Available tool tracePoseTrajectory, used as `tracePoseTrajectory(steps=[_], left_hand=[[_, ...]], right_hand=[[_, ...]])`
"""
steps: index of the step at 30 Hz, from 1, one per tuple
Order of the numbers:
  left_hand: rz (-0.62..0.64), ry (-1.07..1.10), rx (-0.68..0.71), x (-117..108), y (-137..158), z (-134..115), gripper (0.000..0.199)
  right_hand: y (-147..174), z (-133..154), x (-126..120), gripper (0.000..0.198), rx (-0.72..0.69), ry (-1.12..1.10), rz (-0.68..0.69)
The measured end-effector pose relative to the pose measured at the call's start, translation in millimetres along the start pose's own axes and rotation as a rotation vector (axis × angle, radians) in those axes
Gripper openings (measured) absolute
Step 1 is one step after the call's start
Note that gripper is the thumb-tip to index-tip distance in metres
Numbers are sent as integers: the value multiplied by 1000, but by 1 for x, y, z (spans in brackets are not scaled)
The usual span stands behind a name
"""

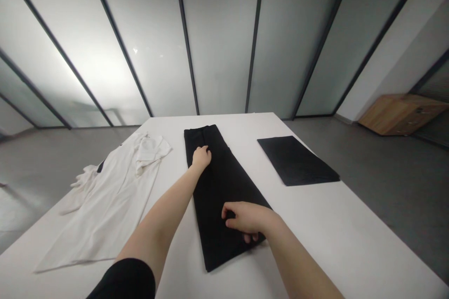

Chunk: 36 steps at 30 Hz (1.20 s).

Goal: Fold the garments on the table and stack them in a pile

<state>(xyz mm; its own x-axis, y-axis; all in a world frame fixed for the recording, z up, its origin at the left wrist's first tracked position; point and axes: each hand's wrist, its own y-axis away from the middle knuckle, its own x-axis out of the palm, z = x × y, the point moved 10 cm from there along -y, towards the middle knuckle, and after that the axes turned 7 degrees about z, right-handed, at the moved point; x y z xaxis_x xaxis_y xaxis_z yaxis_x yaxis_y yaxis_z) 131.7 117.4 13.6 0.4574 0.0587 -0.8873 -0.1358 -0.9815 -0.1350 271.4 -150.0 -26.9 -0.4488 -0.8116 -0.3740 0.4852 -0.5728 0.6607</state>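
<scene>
A pair of black trousers (224, 182) lies folded lengthwise on the white table (189, 285), waistband at the far end and leg ends toward me. Near the waistband, my left hand (202, 155) rests on the cloth with its fingers closed, apparently pinching it. My right hand (247, 219) is over the lower legs, by their right edge. Its thumb and forefinger are bent with a gap between them, and nothing shows in that gap. The other fingers curl beneath and are partly hidden.
To the left a white shirt (108, 215) is spread loosely, its far end crumpled. A folded black cloth piece (298, 161) lies flat near the table's right edge. Beyond stand frosted glass panels (220, 42), and a wooden cabinet (403, 114) is on the floor at right.
</scene>
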Motion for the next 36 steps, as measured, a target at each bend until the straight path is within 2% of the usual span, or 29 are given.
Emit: tracePoseTrajectory(steps=[2, 6, 8, 10, 12, 14, 16, 19, 22, 25, 28, 31, 36], left_hand=[[-8, 8, 0, 0, 6, -3, 51], [-8, -2, -9, -2, 22, -8, 54], [-34, -35, -12, -3, 33, -10, 54], [-51, -68, -9, -3, 43, -9, 53], [-28, -86, -7, 1, 51, -6, 52], [21, -98, -14, 7, 55, -1, 51], [63, -117, -19, 13, 59, 4, 51], [115, -161, -17, 19, 62, 5, 57], [157, -209, -22, 21, 62, 4, 62], [206, -243, -40, 22, 57, 3, 64], [244, -284, -54, 22, 50, 3, 66], [268, -319, -67, 22, 45, 3, 68], [264, -329, -61, 21, 47, 2, 76]], right_hand=[[5, 7, -11, 28, -39, 65, -81], [31, 46, -53, 24, -173, 267, -579], [39, 67, -53, 27, -260, 300, -729], [34, 87, -36, 31, -390, 336, -713], [22, 97, -10, 37, -477, 393, -623], [9, 93, 11, 49, -454, 438, -555], [-4, 80, 22, 62, -362, 450, -503], [-12, 67, 28, 67, -262, 417, -462], [-12, 71, 21, 66, -218, 367, -516], [-13, 88, 22, 62, -266, 393, -581], [-21, 99, 37, 61, -353, 459, -551], [-31, 91, 48, 66, -343, 473, -500], [-30, 75, 52, 72, -292, 457, -423]])
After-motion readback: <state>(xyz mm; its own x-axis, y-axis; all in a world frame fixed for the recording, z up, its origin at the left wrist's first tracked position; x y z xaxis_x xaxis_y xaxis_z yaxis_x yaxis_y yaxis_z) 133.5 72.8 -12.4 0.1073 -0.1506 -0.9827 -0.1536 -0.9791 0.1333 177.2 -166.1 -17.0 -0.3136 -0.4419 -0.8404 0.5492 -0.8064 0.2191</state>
